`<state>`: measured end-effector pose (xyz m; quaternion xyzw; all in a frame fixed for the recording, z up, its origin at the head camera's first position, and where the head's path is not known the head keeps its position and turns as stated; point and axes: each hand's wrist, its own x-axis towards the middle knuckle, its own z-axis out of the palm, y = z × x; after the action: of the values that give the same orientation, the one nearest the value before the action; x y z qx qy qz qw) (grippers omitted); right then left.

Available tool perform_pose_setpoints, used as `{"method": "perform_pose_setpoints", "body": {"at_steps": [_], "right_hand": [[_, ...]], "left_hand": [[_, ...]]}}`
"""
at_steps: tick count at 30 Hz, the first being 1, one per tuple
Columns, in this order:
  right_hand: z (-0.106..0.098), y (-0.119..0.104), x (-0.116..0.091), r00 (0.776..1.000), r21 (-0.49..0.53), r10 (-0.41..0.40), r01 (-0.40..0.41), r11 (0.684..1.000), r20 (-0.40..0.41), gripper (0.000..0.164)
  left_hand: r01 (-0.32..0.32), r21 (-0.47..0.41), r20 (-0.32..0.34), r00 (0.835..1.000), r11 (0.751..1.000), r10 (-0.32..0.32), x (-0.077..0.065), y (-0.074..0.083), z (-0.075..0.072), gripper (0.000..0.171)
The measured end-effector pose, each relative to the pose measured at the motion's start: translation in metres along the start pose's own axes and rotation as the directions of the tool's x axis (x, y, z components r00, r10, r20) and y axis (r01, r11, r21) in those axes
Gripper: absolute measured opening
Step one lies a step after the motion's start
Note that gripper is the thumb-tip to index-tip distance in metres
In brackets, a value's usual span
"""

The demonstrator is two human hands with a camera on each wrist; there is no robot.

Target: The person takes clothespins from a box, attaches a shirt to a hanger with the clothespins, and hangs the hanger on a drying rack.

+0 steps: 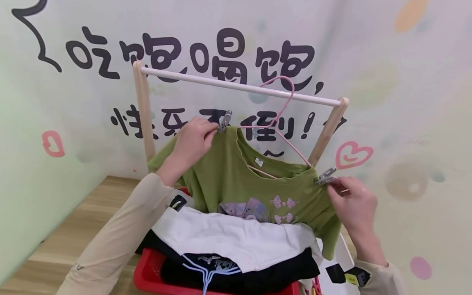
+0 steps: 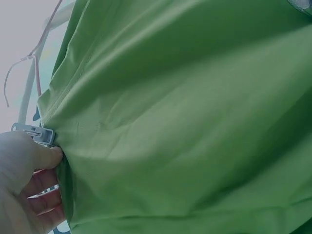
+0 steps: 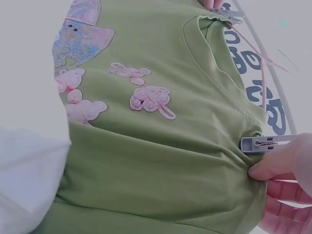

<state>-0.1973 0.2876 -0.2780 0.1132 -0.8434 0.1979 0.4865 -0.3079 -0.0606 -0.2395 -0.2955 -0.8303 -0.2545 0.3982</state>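
Observation:
A green T-shirt (image 1: 221, 172) with pink and lilac appliqués hangs on a pink hanger (image 1: 284, 141), whose hook goes over the white rail (image 1: 239, 87). A grey clothespin (image 1: 225, 121) clips one shoulder; a second clothespin (image 1: 325, 176) clips the other, lower in the head view. My left hand (image 1: 193, 137) pinches the shirt's fabric beside the first clothespin, thumb on the edge in the left wrist view. With my right hand (image 1: 355, 207) I pinch the fabric just beside the second clothespin (image 3: 265, 143). Fingertips behind the cloth are partly hidden.
Wooden posts (image 1: 143, 110) hold up the rail. Below the shirt, a white garment (image 1: 236, 237) lies over black clothing (image 1: 280, 272) in a red basket (image 1: 149, 270). A light-blue hanger (image 1: 208, 272) sticks out in front. Behind stands a printed wall (image 1: 387, 102).

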Motion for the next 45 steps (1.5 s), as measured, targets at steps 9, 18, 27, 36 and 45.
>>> {"method": "perform_pose_setpoints", "body": {"at_steps": [9, 18, 27, 36, 45], "right_hand": [[-0.002, -0.004, 0.004, 0.998, -0.028, 0.049, -0.048, 0.998, 0.048, 0.007], [0.002, 0.004, -0.007, 0.998, -0.015, 0.028, -0.027, 1.0, 0.064, 0.01], [0.003, 0.007, -0.013, 0.996, 0.09, -0.024, 0.016, 0.996, 0.087, 0.019], [-0.009, 0.017, -0.036, 0.987, 0.256, 0.141, -0.158, 0.954, 0.082, 0.018], [-0.019, 0.044, -0.084, 0.915, 0.147, 0.361, -0.388, 0.91, 0.181, 0.016]], "left_hand": [[0.119, 0.004, 0.092, 0.989, 0.993, -0.119, 0.01, -0.003, 0.008, 0.019], [0.131, -0.015, 0.169, 0.977, 0.991, -0.127, 0.005, -0.009, 0.02, 0.017], [0.151, -0.034, 0.251, 0.958, 0.988, -0.138, -0.001, -0.015, 0.029, 0.032], [0.179, -0.063, 0.344, 0.927, 0.982, -0.147, -0.031, -0.026, 0.021, 0.024], [0.158, -0.095, 0.423, 0.9, 0.983, -0.104, -0.079, -0.029, -0.004, 0.009]]}}
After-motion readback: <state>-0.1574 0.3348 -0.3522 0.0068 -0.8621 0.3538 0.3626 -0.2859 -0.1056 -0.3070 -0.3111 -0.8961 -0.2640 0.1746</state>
